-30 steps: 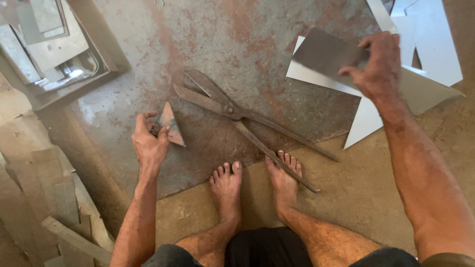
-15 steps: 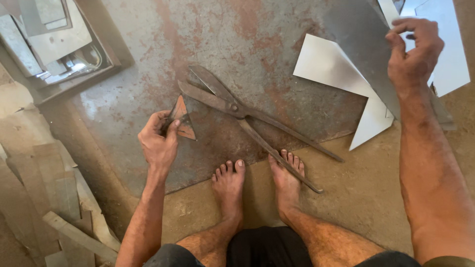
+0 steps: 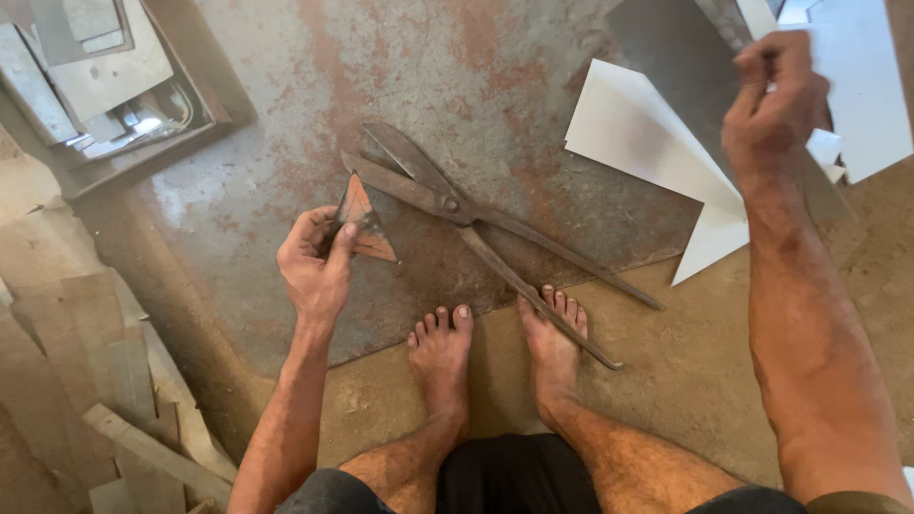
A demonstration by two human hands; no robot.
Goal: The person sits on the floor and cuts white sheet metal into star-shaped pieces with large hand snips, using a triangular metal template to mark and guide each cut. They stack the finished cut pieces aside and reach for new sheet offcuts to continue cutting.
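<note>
1. You squat over a rusty steel sheet (image 3: pixel 286 57) on the floor (image 3: pixel 685 381), and its near edge runs just past your toes.
2. Your right hand (image 3: pixel 776 100) clenches a grey metal sheet (image 3: pixel 666 48), lifted over the white offcuts (image 3: pixel 647 143).
3. The tin snips (image 3: pixel 476 214) lie idle between your hands; no cut looks underway.
4. Your left hand (image 3: pixel 314 262) pinches a small triangular scrap (image 3: pixel 362 219), seemingly already cut, beside the blades.
5. Open room lies leftward.

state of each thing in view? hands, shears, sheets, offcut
left hand: shut on triangular offcut, lifted off the floor plate
right hand: shut on grey metal sheet, raised and tilted
shears: blades open, lying flat on rusty plate, untouched
white sheets: lying flat
</note>
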